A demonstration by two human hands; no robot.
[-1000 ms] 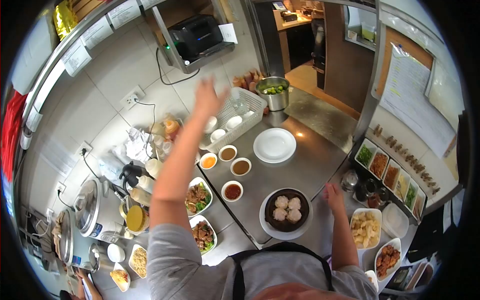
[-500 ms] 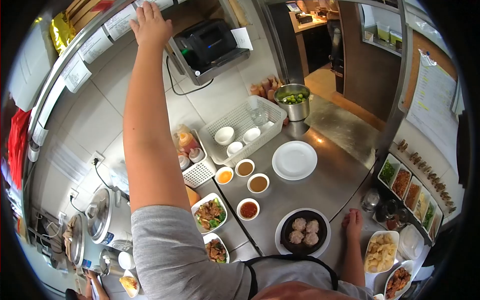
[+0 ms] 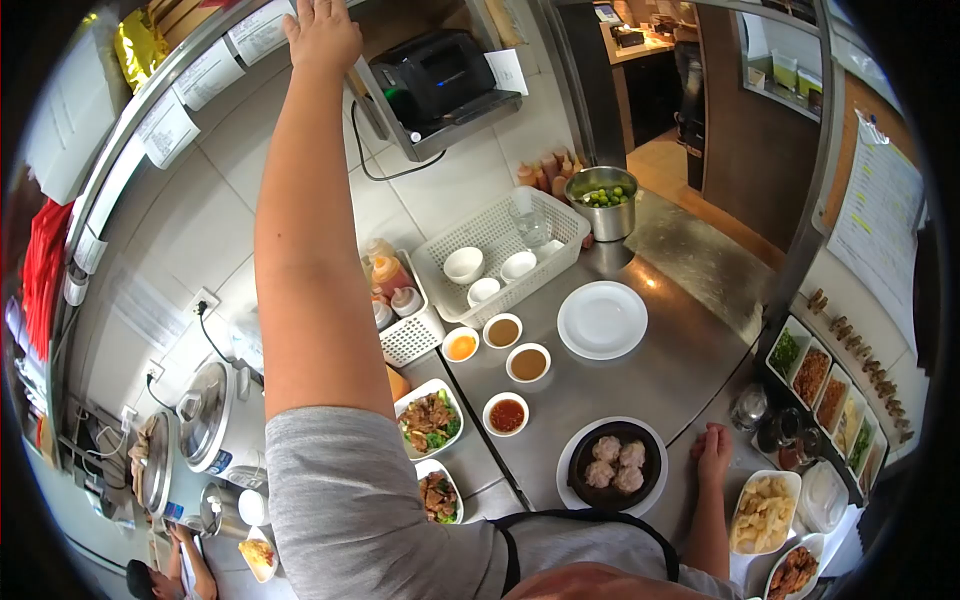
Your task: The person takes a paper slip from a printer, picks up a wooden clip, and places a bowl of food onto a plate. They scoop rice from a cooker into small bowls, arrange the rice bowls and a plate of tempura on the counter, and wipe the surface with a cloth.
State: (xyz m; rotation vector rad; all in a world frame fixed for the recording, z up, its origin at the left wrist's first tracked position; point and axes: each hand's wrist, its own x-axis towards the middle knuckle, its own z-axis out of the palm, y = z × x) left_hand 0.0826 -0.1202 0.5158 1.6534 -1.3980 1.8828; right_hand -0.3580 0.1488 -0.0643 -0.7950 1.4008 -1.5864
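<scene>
The head view is bright over the brushed-steel worktop (image 3: 600, 392), with cool, even light and soft shadows. A small warm glare spot burns near its far edge, just right of the shiny steel pot (image 3: 613, 218), and paler streaks spread toward the far right corner. The round white plate (image 3: 602, 320) is very pale but keeps its rim. The glossy white wall tiles (image 3: 220, 190) carry hazy reflections. Beyond the doorway, the tan floor (image 3: 665, 170) glows amber beside deep shade. Wide-angle distortion bows the long metal shelf rail (image 3: 130, 122), and black vignetting closes the corners. Writing on the white paper slips (image 3: 165, 130) is too small to read.
</scene>
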